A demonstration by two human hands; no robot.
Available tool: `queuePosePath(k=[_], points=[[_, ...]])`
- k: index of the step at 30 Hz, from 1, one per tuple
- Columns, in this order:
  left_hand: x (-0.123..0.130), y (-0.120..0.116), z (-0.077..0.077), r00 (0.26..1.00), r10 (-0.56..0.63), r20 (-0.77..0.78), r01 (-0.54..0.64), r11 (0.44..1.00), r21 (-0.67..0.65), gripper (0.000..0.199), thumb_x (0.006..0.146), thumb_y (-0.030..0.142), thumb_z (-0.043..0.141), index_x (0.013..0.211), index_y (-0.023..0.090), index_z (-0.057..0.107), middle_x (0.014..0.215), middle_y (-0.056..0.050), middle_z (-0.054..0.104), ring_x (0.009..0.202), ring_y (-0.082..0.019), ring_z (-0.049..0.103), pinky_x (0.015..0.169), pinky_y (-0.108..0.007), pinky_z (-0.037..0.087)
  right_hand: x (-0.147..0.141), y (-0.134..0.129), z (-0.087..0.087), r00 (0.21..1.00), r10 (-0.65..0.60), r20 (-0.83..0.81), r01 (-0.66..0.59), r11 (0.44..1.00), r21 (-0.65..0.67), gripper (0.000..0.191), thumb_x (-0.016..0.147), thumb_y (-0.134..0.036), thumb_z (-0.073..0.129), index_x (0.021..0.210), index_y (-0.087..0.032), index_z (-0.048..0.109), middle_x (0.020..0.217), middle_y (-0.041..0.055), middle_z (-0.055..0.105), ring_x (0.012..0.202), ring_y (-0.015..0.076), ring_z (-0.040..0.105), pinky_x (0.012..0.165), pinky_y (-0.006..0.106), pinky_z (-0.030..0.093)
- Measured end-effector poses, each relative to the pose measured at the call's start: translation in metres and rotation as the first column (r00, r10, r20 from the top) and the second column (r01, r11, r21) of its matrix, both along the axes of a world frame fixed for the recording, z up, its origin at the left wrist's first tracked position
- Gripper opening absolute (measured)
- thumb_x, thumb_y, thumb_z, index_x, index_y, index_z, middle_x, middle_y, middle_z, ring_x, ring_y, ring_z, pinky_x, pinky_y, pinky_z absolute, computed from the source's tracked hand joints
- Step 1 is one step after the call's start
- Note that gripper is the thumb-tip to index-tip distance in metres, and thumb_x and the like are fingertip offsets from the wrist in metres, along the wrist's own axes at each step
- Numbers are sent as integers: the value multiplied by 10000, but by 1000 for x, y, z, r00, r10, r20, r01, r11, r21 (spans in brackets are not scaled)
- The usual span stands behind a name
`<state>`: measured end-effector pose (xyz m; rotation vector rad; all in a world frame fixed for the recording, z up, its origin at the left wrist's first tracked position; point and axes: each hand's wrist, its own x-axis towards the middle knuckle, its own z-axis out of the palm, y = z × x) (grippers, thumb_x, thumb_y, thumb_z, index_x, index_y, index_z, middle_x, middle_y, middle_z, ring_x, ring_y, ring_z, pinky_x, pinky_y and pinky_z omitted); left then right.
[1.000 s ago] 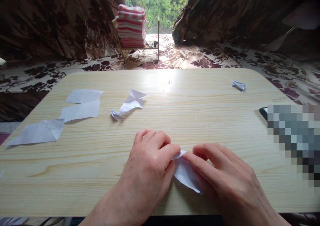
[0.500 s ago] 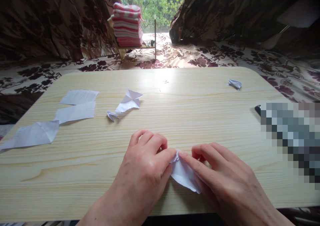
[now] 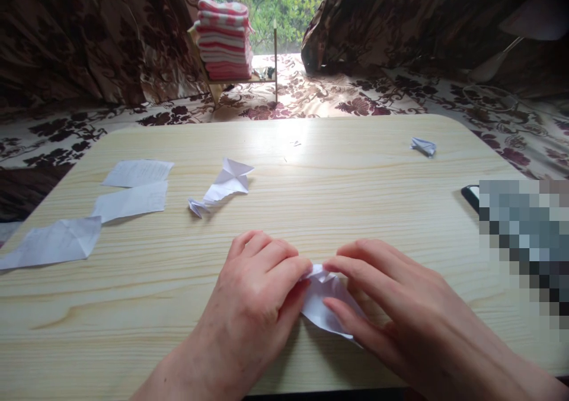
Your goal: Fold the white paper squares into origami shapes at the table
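A small piece of white paper (image 3: 320, 312), folded along its far edge, is between my hands at the near middle of the table. My left hand (image 3: 260, 291) is closed on the paper's left end, thumb and index finger pinching the folded edge. My right hand (image 3: 386, 303) has its index fingertip at the fold and its thumb apart, lying over the paper's near face. The paper's right end passes behind that thumb, and the right hand's other fingers are curled beyond the paper.
Torn paper pieces (image 3: 128, 199) lie at the left of the wooden table (image 3: 284, 217). A creased paper (image 3: 231, 179) with a small folded piece (image 3: 196, 207) sits left of centre. Another folded piece (image 3: 424, 146) lies far right. A blurred dark-edged object (image 3: 471, 195) is at right.
My right thumb has come away from the right hand's index finger and now shows over the paper's face. The left hand keeps its pinch, almost unmoved. The view has shifted slightly.
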<state>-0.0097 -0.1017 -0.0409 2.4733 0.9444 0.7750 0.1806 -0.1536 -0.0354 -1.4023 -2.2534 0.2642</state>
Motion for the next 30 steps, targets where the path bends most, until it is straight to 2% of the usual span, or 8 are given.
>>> queuePosePath(k=[4, 8, 10, 13, 15, 20, 25, 30], points=[[-1, 1, 2, 999, 23, 23, -21, 998, -58, 148, 847, 70, 573, 938, 172, 629, 833, -7, 683, 809, -162, 567, 812, -343, 432, -8, 8, -5, 999, -19, -41, 18, 999, -26, 116, 929, -204, 511, 890, -172, 616, 819, 51, 597, 687, 159, 543, 577, 282, 440], [-10, -15, 7, 979, 201, 32, -203, 976, 74, 254, 850, 88, 585, 1091, 169, 588, 1052, -72, 665, 1015, -206, 574, 924, -386, 432, -13, 10, -9, 995, -84, -56, 84, 996, 8, 159, 925, -157, 498, 813, -164, 610, 748, 34, 578, 657, 153, 520, 577, 283, 401], [-16, -29, 7, 971, 237, 37, -240, 966, 95, 237, 851, 108, 588, 1074, 188, 594, 1020, -69, 661, 989, -212, 577, 926, -402, 428, -14, 8, -10, 993, -101, -63, 101, 995, -5, 160, 922, -167, 504, 795, -169, 603, 725, 22, 566, 641, 146, 508, 570, 277, 379], [-20, -47, 2, 988, 150, 23, -151, 988, 41, 209, 868, 268, 601, 1063, 198, 624, 1033, -76, 682, 961, -231, 593, 964, -440, 395, -15, 6, -10, 991, -120, -59, 119, 993, -19, 198, 919, -185, 506, 730, -182, 563, 682, 4, 538, 605, 132, 485, 547, 266, 348], [-19, -51, -3, 992, 126, 20, -127, 992, 26, 226, 864, 316, 601, 1037, 177, 644, 1019, -87, 694, 950, -243, 596, 950, -443, 396, -15, 6, -10, 991, -124, -42, 123, 992, -7, 209, 919, -189, 506, 714, -185, 548, 668, 1, 531, 591, 130, 480, 542, 266, 341], [-17, -44, -11, 990, 111, 90, -115, 992, 43, 202, 847, 290, 597, 974, 150, 668, 967, -93, 693, 901, -235, 570, 855, -408, 429, -17, 6, -8, 993, -111, -27, 111, 994, 18, 145, 913, -175, 514, 781, -179, 575, 706, 19, 565, 625, 149, 512, 574, 275, 374], [-22, -42, -4, 995, 66, 70, -66, 998, -1, 187, 838, 232, 626, 997, 140, 663, 1058, -82, 692, 970, -223, 558, 912, -396, 405, -20, 7, -6, 995, -98, -23, 99, 994, 37, 119, 906, -143, 506, 818, -174, 580, 750, 37, 604, 647, 159, 548, 585, 280, 408], [-24, -43, 0, 996, 78, 47, -76, 996, -40, 163, 846, 241, 628, 972, 147, 669, 1066, -78, 674, 985, -219, 550, 913, -396, 400, -22, 9, -5, 996, -91, -5, 91, 996, 3, 133, 891, -137, 508, 957, -167, 619, 805, 51, 645, 668, 181, 585, 605, 301, 441]])
